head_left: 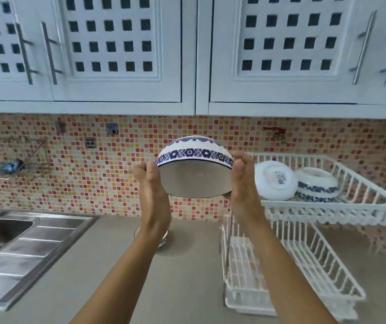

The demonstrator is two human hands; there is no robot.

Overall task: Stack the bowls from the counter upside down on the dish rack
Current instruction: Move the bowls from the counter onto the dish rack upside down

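I hold a white bowl with a blue flower band (194, 167) up in the air, upside down and tilted so its opening faces me. My left hand (151, 183) grips its left rim and my right hand (242, 181) grips its right rim. To the right stands the white two-tier dish rack (351, 206). On its top tier lie two bowls: one white bowl (275, 180) leaning with its base toward me, and one blue-banded bowl (317, 184) upside down. Another bowl (164, 239) sits on the counter, mostly hidden behind my left wrist.
A steel sink with a ribbed drainboard (23, 249) fills the left of the grey counter (98, 277). White wall cupboards (117, 54) hang overhead. The rack's lower tier (281, 284) holds nothing that I can see.
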